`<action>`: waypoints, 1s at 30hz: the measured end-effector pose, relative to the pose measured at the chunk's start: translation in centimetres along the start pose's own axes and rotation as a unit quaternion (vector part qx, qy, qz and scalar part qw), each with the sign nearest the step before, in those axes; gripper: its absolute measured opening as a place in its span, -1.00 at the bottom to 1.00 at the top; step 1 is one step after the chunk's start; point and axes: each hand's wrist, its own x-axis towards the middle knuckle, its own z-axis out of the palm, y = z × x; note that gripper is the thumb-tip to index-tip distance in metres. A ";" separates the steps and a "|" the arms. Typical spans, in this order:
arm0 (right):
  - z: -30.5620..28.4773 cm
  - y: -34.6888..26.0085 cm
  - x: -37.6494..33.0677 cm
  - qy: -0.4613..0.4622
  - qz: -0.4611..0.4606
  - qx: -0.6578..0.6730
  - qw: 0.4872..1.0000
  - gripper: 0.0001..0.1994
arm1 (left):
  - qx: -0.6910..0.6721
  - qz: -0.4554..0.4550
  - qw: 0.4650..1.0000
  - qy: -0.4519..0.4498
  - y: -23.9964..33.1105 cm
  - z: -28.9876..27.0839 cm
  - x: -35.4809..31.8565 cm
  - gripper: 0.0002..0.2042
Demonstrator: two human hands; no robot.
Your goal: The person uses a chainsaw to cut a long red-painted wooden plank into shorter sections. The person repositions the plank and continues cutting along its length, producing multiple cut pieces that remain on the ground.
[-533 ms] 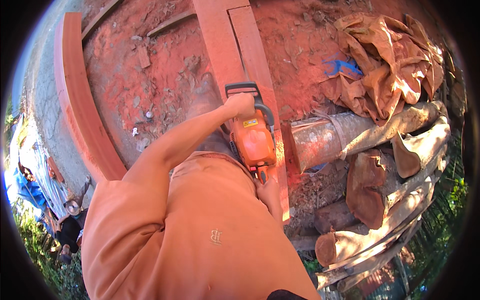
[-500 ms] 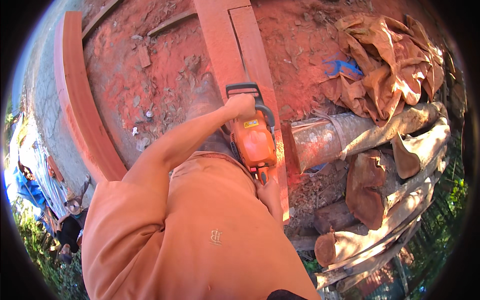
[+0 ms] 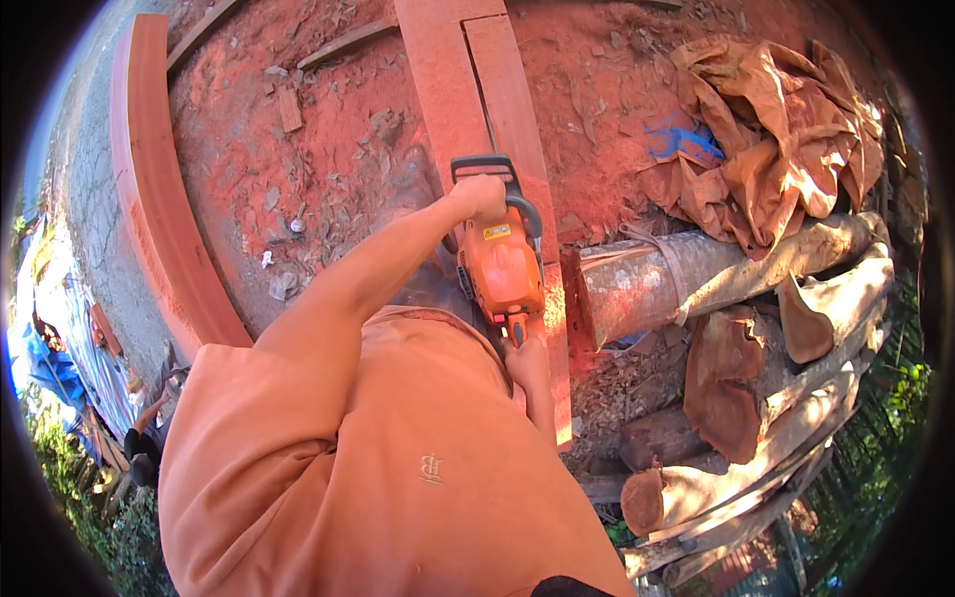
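Left hand (image 3: 480, 196) is wrapped tight round the black front handle of the orange chainsaw (image 3: 500, 264), fingers curled fully over the bar, arm stretched out from the shoulder. Right hand (image 3: 527, 356) sits at the back end of the saw, closed on the rear grip by the looks of it, though the fingers are mostly hidden behind the saw body and the person's orange shirt (image 3: 398, 468), so the exact grip can't be told. That two-handed hold, one hand in front and one behind, is probably there to keep the saw steady and in line.

The chainsaw sits right between the two hands, its body lying along the long reddish plank (image 3: 502, 99); the blade itself isn't visible from up here. The plank runs away from the saw toward the top of the view, with a second, wider board touching its left side.

Just right of the saw, a log (image 3: 686, 279) lies crosswise, its cut end near the plank. Past the log sits a stack of rough slabs (image 3: 776, 398), and above it a crumpled brown tarp (image 3: 776, 129). Well left of the saw, a curved red beam (image 3: 159, 199) lies on sawdust-covered ground (image 3: 328, 149).
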 end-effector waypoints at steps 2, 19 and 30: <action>0.1 0.1 0.3 0.003 -0.004 -0.001 1.000 -0.58 | -0.009 -0.019 1.000 0.010 -0.2 0.2 0.2 -0.71; -0.3 2.7 -4.4 0.015 -0.004 0.031 0.999 -0.63 | -0.045 -0.016 0.999 0.025 3.3 0.7 -5.0 -0.72; -0.3 3.8 -5.5 0.013 -0.006 0.098 0.995 -0.62 | -0.067 -0.027 0.997 0.009 4.7 1.1 -6.2 -0.74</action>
